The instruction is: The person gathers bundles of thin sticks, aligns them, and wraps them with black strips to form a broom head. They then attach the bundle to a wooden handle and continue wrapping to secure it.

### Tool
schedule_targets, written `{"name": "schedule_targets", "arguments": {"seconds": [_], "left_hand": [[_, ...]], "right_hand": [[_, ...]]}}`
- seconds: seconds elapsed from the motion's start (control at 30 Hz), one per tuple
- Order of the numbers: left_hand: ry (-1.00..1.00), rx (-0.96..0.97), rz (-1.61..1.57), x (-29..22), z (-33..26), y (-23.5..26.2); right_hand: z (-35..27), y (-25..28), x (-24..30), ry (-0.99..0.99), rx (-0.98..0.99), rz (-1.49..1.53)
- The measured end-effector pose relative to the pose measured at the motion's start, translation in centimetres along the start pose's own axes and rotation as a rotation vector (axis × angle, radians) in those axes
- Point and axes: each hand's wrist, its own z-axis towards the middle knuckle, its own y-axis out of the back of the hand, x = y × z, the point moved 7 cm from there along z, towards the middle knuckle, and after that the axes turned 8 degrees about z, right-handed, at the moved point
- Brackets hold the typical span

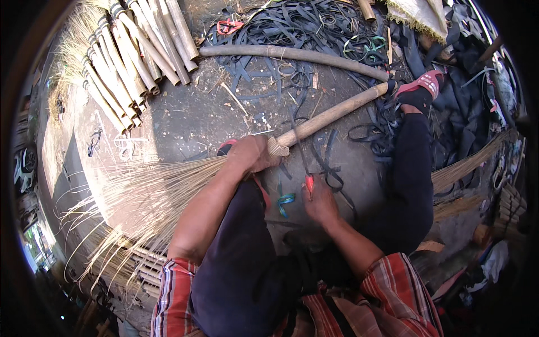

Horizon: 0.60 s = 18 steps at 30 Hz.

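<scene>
My left hand [249, 153] is closed around the neck of a stick broom, where its pale bristles [163, 188] are gathered together. The cut ends of the bundle [278, 148] stick out past my fingers. From there the broom's bamboo handle [331, 113] slants up to the right, its far end against my right foot [422, 90] in a red and black sandal. My right hand [321, 201] grips a red-handled knife [309, 184]. Its long, thin dark blade points away from me and crosses the bamboo handle close to the bundle.
Several finished-looking brooms [132, 62] lie in a row at the upper left. Black rubber strips [292, 28] are heaped at the back and right. A curved bamboo pole [292, 53] lies beyond the handle. More bristles [469, 160] lie at the right, and a green-blue tie [285, 202] between my legs.
</scene>
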Motion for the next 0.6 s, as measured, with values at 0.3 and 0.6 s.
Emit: {"name": "schedule_targets", "arguments": {"seconds": [0.3, 0.6], "left_hand": [[-0.04, 0.041, -0.099, -0.8, -0.2, 1.1], [-0.056, 0.121, -0.168, 0.0, 0.5, 0.1]], "right_hand": [[-0.3, -0.1, 0.4, -0.016, 0.046, -0.022], [-0.1, 0.6, 0.9, 0.0, -0.015, 0.023]]}}
